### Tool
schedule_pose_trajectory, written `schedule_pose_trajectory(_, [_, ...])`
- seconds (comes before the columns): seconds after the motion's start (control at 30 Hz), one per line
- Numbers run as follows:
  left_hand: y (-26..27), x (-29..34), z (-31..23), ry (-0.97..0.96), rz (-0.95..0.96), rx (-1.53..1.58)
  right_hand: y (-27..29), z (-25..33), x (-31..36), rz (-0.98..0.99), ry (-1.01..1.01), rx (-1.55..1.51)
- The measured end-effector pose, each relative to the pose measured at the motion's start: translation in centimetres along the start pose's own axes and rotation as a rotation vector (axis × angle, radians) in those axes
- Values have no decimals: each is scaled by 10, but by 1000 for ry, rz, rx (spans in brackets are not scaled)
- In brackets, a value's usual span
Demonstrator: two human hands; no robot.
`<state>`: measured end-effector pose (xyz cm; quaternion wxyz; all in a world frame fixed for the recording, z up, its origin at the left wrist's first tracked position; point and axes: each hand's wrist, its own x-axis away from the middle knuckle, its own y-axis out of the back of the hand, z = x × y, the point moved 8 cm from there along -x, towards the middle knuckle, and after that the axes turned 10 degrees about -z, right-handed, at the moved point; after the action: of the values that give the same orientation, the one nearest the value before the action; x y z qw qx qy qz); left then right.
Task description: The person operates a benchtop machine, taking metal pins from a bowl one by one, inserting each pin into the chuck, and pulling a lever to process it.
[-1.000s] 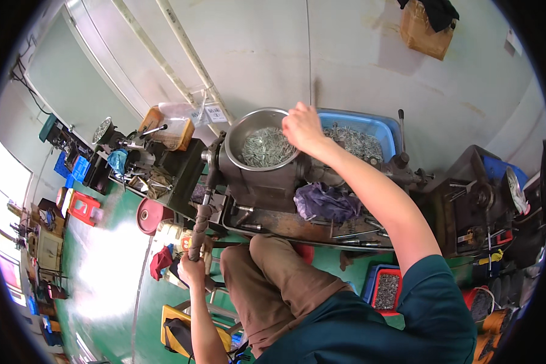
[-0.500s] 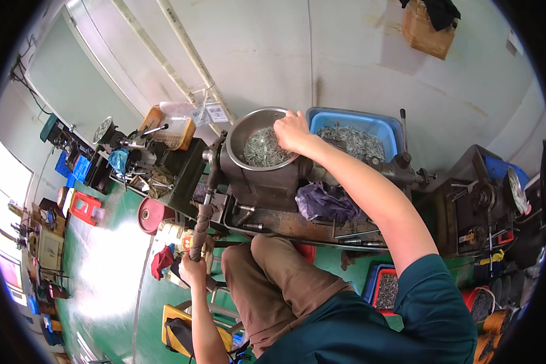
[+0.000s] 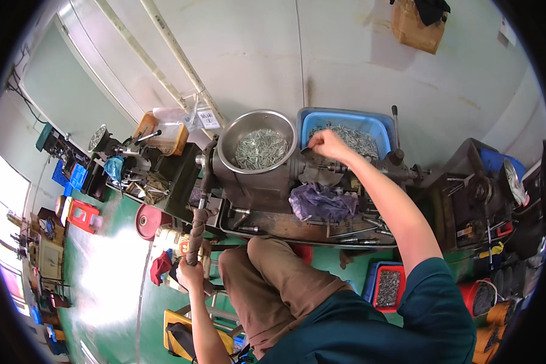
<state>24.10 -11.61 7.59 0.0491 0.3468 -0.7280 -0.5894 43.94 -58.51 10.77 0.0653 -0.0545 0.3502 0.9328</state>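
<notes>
My left hand is closed around the lower end of a lever wrapped in brown strip, at the left of a bench lathe. My right hand is pinched over the lathe's spindle end, just right of a steel bowl. Whatever its fingertips hold is too small to make out. Thin shiny metal pins lie heaped in the bowl, on top of the machine. Behind my right hand, a blue basket holds more small metal parts.
A purple rag lies below the spindle, with wrenches and rods along the lathe's tray. An upright lever stands at the right. A red bin of metal bits sits on the floor. Another machine stands left.
My right hand has moved right, from inside the bowl to the spindle end. My left hand stays on the wrapped lever. The whole view has shifted slightly.
</notes>
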Motion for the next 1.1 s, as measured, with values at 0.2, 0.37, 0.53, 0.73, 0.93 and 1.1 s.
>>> schedule_pose_trajectory(0.2, [-2, -1, 0, -27, 16, 4, -31, -28, 20, 77, -67, -231])
schedule_pose_trajectory(0.37, [-4, 0, 2, 6, 31, 16, -32, -26, 20, 77, -37, -232])
schedule_pose_trajectory(0.53, [-3, 0, 1, -6, 33, 30, -33, -28, 20, 57, -65, -244])
schedule_pose_trajectory(0.73, [-2, 0, 0, -5, 38, 28, -33, -30, 19, 42, -78, -223])
schedule_pose_trajectory(0.93, [-2, 1, -1, -7, 32, 17, -30, -13, 22, 14, -13, -197])
schedule_pose_trajectory(1.1, [-5, -18, 11, -11, 17, -59, -27, -5, 24, -34, 18, -108])
